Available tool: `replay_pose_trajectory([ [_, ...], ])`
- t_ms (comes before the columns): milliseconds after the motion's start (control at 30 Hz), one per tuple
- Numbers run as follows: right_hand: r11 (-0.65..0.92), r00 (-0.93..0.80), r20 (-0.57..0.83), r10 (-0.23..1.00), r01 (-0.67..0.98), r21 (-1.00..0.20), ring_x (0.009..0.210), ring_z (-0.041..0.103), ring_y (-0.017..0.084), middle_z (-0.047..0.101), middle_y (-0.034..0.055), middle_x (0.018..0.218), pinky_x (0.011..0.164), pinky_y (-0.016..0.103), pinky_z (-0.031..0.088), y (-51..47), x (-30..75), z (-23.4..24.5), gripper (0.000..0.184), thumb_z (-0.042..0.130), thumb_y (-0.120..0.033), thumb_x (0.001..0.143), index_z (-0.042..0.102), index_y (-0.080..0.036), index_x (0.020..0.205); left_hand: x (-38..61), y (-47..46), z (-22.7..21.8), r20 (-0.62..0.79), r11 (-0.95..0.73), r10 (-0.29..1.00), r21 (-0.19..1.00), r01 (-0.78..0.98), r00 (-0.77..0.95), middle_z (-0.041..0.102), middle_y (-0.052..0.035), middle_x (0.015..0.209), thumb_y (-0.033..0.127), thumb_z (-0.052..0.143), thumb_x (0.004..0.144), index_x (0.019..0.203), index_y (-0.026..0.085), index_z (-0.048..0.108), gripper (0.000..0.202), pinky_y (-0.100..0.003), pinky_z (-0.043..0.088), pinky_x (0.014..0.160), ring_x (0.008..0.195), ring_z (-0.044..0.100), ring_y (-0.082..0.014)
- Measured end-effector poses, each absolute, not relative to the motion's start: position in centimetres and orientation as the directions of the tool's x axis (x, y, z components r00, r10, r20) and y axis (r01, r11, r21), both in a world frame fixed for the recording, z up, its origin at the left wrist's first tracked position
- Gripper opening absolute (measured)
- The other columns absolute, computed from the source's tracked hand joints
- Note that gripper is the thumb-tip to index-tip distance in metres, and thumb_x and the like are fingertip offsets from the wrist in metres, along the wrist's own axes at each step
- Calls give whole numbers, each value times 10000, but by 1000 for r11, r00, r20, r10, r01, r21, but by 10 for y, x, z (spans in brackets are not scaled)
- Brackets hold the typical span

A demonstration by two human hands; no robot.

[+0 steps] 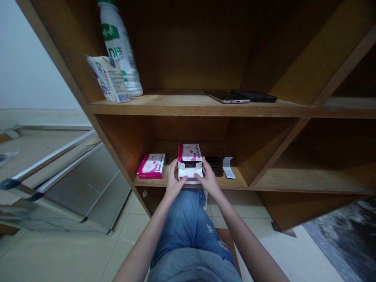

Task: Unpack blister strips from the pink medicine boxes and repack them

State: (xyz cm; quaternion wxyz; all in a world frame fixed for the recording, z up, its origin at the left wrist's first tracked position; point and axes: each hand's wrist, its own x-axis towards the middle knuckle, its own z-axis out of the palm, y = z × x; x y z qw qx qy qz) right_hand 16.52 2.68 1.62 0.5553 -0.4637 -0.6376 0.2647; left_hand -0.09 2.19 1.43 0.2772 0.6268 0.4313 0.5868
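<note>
Holding a pink-and-white box (190,156) with both hands at its open end, on the lower shelf of a wooden shelf unit (235,182). Left hand (175,184) and right hand (209,180) close together but not touching each other, box between them; both clamped on the box's near end from either side. Right fingers (203,166) rest on the white inner flap. Box sits directly ahead of the palms, flaps folded out, white inside showing.

Just left of the left hand: a second pink-and-white box (152,166), closed, lying flat on the shelf. Right of the right hand: a dark ribbed strip (215,165), then a white paper slip (228,167). Above both hands, on the upper shelf: a white plastic bottle (119,47), upright with green print, and a small carton (108,79) leaning against it. Up and right of the right hand: two phones (241,96), lying flat, partly overlapping. Below the hands: ripped blue jeans (188,223). Well left of the left hand: steel rails (49,158).
</note>
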Motion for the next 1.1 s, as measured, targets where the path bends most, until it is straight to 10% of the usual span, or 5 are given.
replay_pose_trajectory([
  [133,483,-6,544,839,467,-741,1316,342,266,341,149,1427,1060,469,322,5,165,14,791,589,-311,776,193,-197,1451,-2,7,14,565,-517,823,783,346,-48,423,-122,1356,170,626,685,1347,222,350,719,-451,327,1054,1241,435,-257],
  [333,482,-15,637,771,668,-567,1208,413,286,440,124,1312,1009,491,352,-2,165,32,537,568,-316,790,436,-231,1303,3,4,30,628,-521,778,638,566,8,424,-88,1321,226,558,785,1100,244,620,322,-452,317,1049,1246,409,-261],
  [667,351,88,639,764,774,-527,1011,504,281,578,109,1068,843,412,416,25,161,53,375,561,-396,805,553,-192,1120,7,-2,32,626,-463,778,513,723,54,368,-93,1422,246,544,803,1158,281,618,364,-540,313,1011,1264,366,-336],
  [1100,418,77,653,753,710,-567,968,546,253,648,83,1002,859,412,413,16,192,44,264,437,-256,842,585,-192,1051,12,-13,-2,474,-348,857,822,451,-202,499,-131,1266,339,548,825,1298,212,371,520,-437,401,977,1144,513,-240],
])
